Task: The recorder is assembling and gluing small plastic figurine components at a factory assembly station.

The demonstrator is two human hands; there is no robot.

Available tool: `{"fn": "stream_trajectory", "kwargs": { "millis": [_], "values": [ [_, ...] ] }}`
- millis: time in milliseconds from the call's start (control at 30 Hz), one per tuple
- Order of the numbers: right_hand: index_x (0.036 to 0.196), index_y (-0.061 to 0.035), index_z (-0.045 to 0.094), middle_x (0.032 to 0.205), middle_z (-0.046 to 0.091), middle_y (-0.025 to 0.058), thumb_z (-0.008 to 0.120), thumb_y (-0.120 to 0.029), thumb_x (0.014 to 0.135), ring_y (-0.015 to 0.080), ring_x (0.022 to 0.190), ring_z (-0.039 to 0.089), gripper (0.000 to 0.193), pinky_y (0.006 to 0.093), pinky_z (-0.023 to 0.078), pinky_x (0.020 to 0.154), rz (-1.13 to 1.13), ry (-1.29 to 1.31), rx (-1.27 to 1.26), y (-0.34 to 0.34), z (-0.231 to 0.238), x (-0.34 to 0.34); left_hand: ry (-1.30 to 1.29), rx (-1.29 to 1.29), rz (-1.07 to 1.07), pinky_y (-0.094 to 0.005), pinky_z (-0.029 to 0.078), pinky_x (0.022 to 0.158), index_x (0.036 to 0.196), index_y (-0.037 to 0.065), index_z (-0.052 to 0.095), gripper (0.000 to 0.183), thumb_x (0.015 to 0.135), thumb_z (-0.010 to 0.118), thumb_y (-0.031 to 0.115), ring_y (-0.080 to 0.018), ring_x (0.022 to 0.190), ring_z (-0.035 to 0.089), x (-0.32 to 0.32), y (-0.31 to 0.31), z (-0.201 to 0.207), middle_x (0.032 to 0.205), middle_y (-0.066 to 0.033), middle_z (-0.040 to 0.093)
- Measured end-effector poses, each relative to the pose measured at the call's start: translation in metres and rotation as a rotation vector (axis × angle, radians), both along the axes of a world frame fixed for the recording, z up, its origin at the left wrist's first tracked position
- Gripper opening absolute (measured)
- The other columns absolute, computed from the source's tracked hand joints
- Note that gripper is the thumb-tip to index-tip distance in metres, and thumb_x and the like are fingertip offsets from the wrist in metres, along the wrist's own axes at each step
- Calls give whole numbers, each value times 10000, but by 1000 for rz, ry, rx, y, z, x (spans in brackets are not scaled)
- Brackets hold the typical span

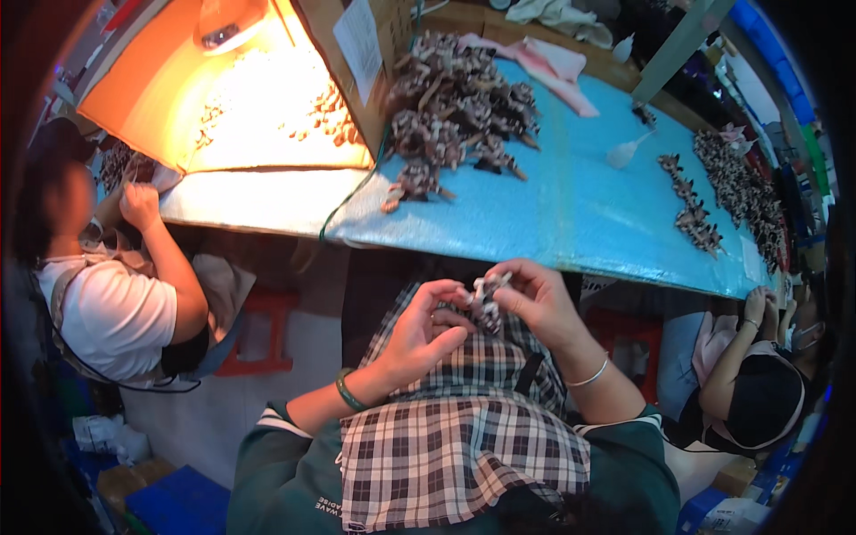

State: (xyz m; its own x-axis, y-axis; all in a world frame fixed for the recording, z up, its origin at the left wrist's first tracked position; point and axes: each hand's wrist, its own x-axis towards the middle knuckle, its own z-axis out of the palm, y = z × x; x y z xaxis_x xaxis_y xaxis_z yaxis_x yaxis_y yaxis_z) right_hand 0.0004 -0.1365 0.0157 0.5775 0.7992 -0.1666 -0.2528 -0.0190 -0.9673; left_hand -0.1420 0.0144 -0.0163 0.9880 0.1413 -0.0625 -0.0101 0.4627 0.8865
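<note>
One long table (526,214), blue-covered, bending across the upper view. Two co-workers beside it: a person in a white top (111,308) at far left, a person in dark clothing (758,397) at far right. Next in size, an open cardboard box (334,71), glaringly lit inside. Checked apron (464,455) over the lap. Right of the box, a heap (446,107) of dark-and-pale clusters; farther right, a loose row (689,209) of similar ones. Pink cloth (557,71) beside the heap; white squeeze bottle (627,152) between heap and row.

Both hands above the apron, short of the table edge. Right hand (539,308): thumb and forefinger narrowed onto a small grey-and-white piece (486,308), apparently pinching its upper part. Left hand (415,334): loosely curled, thumb apart from forefinger, fingertips at the piece's left side; cannot tell whether gripping or only steadying.

Step in hand, as judged: close fingertip work on the piece. For good results, pinch lightly at the sturdiest part, brace with the left fingertips, spare any thin projections, turn slowly, stay over the lap in case of a slip.

Pale end pointing away from the body, toward the table; darker, knobbly end toward the lap. Long axis roughly fore-and-aft, lapward end perhaps slightly rightward. Front or back: too small to tell.
</note>
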Motion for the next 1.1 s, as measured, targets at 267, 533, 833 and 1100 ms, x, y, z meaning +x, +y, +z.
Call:
{"fn": "stream_trajectory", "kwargs": {
  "millis": [267, 533, 833, 1100],
  "values": [
    [1043, 23, 592, 834, 629, 18, 630, -103, 843, 73, 697, 564, 239, 225, 459, 625, -139, -633, -155, 63, 45, 171, 160, 40, -41, -228, 496, 709, 1113, 14, 505, 199, 926, 539, 74, -105, 860, 596, -7, 6, -19, 942, -51, 582],
    [1161, -52, 583, 1089, 591, 102, 661, -118, 807, 234, 924, 608, 369, 313, 499, 693, -404, -1316, -238, 93, 31, 196, 169, 135, 107, -227, 504, 678, 1074, 2, 524, 170, 910, 548, 42, -107, 801, 608, -19, 19, -22, 903, -57, 597],
    [991, -58, 622, 936, 607, 72, 693, -33, 712, 262, 854, 599, 289, 342, 499, 657, -68, -1439, -90, 90, 34, 61, -5, 559, 292, -210, 483, 661, 1012, -10, 541, 173, 852, 549, -77, -70, 750, 568, 8, 47, -1, 853, -43, 571],
    [1005, -74, 616, 856, 596, 52, 717, -50, 672, 248, 820, 580, 350, 340, 494, 660, 9, -1491, -180, 114, 20, 54, -55, 689, 282, -222, 500, 646, 965, -25, 569, 147, 827, 581, -77, -114, 736, 603, -4, 34, 0, 866, -72, 575]
  ]
}}
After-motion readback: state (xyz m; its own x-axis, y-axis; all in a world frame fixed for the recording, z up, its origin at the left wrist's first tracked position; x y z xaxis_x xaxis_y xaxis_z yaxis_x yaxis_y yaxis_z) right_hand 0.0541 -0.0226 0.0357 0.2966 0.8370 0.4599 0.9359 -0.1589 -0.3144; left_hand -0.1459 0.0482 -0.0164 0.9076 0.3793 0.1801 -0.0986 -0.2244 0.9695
